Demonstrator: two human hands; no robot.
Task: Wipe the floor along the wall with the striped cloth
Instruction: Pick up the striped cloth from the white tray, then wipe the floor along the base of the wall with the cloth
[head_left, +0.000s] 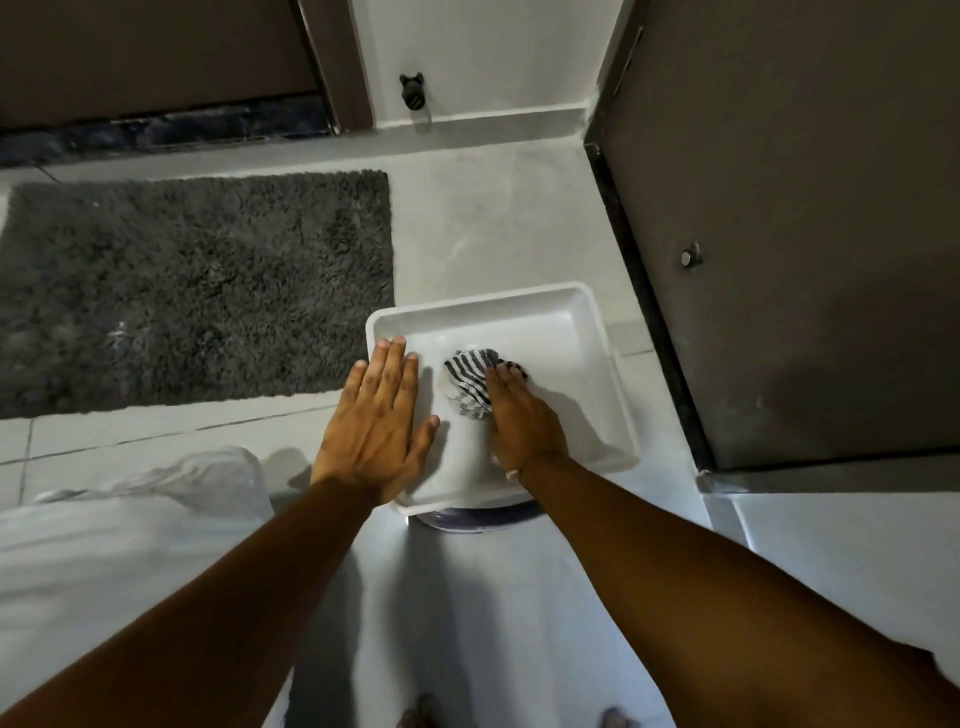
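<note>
The striped cloth, black and white, lies bunched in the middle of a white square tray. My right hand rests on the cloth's right side, fingers over it and partly hiding it. Spread flat, my left hand presses on the tray's left rim, holding nothing. The tray sits on a round dark-rimmed object that peeks out under its near edge. Pale floor tiles run to the white wall and skirting at the far side.
A dark grey shaggy mat lies left of the tray. A brown door stands open on the right, with a black doorstop on the far wall. White fabric lies at the near left. My feet show at the bottom.
</note>
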